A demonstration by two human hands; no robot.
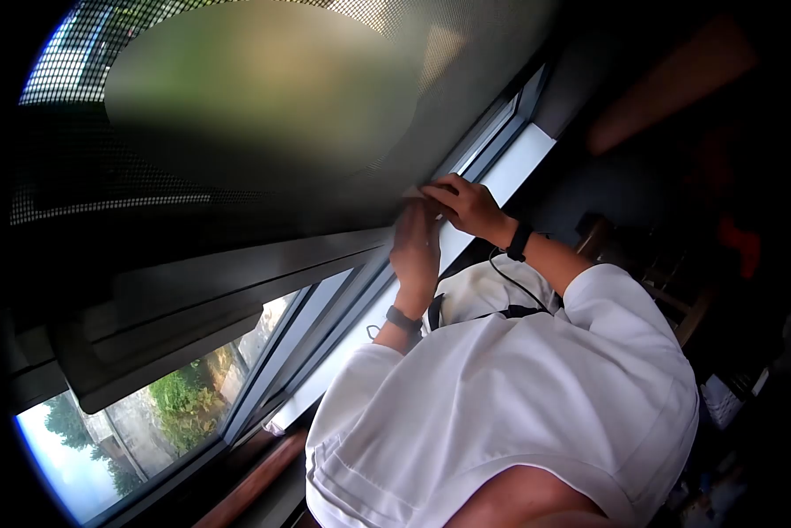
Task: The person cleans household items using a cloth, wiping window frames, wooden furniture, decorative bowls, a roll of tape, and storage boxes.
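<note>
Left hand [416,246] and right hand [468,208] were together at the mesh screen [475,70], low edge, beside the white sill [512,172]. Right fingers bunched, couldn't tell if pinching; left grip blurred, couldn't tell.

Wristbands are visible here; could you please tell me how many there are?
2: one band at the wrist of the left hand, another band at the wrist of the right hand. More could be hidden in the dark.
</note>
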